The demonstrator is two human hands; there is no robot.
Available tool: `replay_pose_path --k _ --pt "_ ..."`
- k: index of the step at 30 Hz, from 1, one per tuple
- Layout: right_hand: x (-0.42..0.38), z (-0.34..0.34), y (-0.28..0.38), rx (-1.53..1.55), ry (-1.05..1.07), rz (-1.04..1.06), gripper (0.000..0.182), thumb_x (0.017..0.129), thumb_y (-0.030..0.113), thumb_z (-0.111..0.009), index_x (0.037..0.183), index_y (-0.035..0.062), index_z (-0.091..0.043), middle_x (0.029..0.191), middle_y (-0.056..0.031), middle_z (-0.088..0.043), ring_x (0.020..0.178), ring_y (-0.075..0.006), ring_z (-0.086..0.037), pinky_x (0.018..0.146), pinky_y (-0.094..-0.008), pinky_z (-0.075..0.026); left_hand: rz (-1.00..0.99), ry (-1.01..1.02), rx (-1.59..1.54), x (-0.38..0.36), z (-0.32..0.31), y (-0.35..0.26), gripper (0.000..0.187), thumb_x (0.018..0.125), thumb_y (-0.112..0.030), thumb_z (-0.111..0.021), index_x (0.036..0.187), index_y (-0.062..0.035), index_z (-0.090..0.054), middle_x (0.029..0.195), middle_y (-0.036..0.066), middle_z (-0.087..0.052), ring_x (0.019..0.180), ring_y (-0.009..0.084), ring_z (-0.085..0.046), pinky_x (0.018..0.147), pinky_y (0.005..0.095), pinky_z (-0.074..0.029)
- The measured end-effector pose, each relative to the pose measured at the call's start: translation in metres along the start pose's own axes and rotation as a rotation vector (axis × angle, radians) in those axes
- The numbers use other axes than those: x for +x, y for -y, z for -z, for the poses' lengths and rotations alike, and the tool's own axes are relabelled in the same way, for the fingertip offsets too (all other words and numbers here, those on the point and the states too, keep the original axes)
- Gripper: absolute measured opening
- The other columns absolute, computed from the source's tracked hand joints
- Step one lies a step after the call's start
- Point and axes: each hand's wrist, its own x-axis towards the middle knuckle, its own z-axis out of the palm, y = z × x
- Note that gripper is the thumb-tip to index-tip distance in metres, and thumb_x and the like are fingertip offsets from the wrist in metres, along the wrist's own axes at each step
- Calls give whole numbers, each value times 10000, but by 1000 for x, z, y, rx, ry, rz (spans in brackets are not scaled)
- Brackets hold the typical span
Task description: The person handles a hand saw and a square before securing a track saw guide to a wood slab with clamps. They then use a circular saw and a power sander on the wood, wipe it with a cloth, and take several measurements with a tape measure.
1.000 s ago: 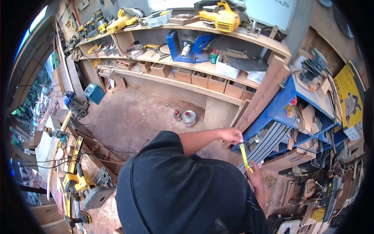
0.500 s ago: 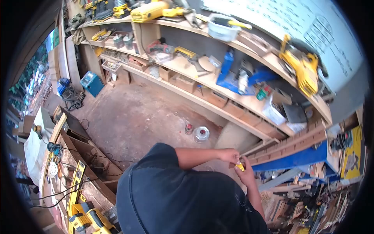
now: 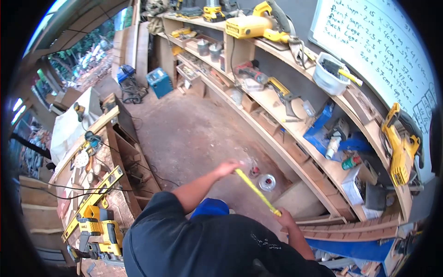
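A yellow tape measure [image 3: 256, 191] stretches in a straight, slanting line between my two hands, over the floor. My left hand [image 3: 227, 167], slightly blurred, is at the far end of the blade, closed around its tip. My right hand [image 3: 287, 218] grips the other end, where the case is mostly hidden by my fingers. Below the arms shows my dark T-shirt, with a patch of blue cloth [image 3: 210, 207] beside it. Just past the blade, a clear round container [image 3: 266, 183] and a small reddish jar [image 3: 254, 172] stand on the floor.
Long wooden shelves [image 3: 265, 111] hold power tools, including a yellow saw [image 3: 400, 145]. A workbench [image 3: 108, 157] on the left carries a yellow spirit level [image 3: 92, 203] and cordless tools. A whiteboard [image 3: 376, 51] with written measurements hangs at upper right. A blue box [image 3: 159, 83] stands on the floor.
My hands were close together by the tape measure; now they are well apart, with the yellow blade drawn out between them. My left hand moved left and away. The view has turned leftward.
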Motion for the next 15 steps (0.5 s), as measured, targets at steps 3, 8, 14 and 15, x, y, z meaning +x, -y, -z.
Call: replay_pose_path --k 3,8,14,15 --pt "17 -10 -15 -26 137 -28 476 802 296 -725 1176 27 -606 995 -146 -666 913 -224 -635 839 -345 -496 24 -368 -228 -28 90 7 396 886 -462 -607 879 -66 -617 789 20 -546 706 126 -532 653 306 -492" --pt "61 -16 32 39 174 125 461 786 313 -731 1134 27 -632 980 -140 -677 890 -225 -643 809 -348 -501 75 -557 -489 -47 156 47 423 889 -468 -598 929 -48 -632 795 17 -537 691 132 -504 658 307 -485" --pt "156 -19 191 -37 314 52 439 800 291 -736 1135 27 -631 984 -115 -670 884 -187 -628 811 -318 -496 60 -300 -507 15 220 66 446 900 -462 -591 1074 -55 -641 962 55 -583 922 172 -535 840 331 -483" --pt "176 -24 223 -60 281 63 423 802 277 -739 1127 28 -635 976 -98 -666 867 -171 -622 805 -312 -496 24 -281 -519 28 236 65 483 903 -463 -591 1131 -37 -610 1017 76 -573 966 194 -547 865 364 -490"
